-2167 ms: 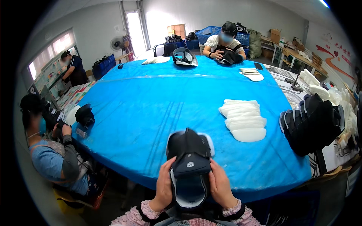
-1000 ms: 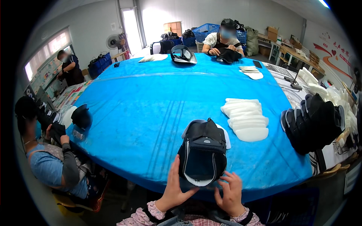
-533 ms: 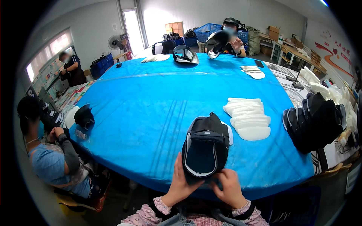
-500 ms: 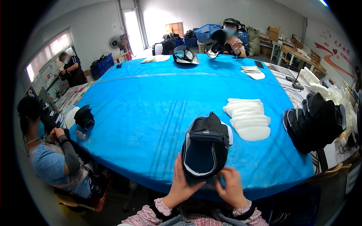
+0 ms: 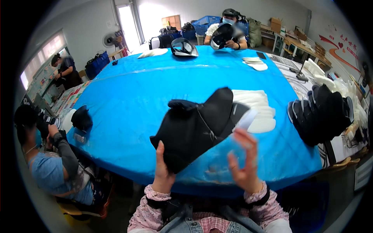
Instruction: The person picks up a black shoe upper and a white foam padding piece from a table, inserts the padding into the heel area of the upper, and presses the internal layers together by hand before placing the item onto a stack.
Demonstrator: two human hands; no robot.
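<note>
A black fabric shoe upper (image 5: 190, 134) is tilted above the near part of the blue table, its dark outer side toward me. My left hand (image 5: 165, 171) grips its lower left end, thumb on the near face and the other fingers mostly hidden behind it. From its right end sticks out a white piece (image 5: 247, 117). Just below that piece is my right hand (image 5: 245, 163), fingers apart and somewhat blurred; whether a fingertip touches the white piece I cannot tell. Beyond the upper lies a row of overlapping white insole-shaped pads (image 5: 262, 110), partly covered by it.
A blue sheet covers the table (image 5: 128, 116). Several black uppers (image 5: 320, 116) are stacked at the right. One black piece (image 5: 81, 118) lies near a seated co-worker (image 5: 54, 167) at left. Another person (image 5: 229, 35) holds a black piece across the table, near more white pads (image 5: 255, 63).
The shoe upper has been lifted and turned, so its opening no longer faces me. My left hand has shifted left with it; my right hand has come off its lower edge and moved up and right.
</note>
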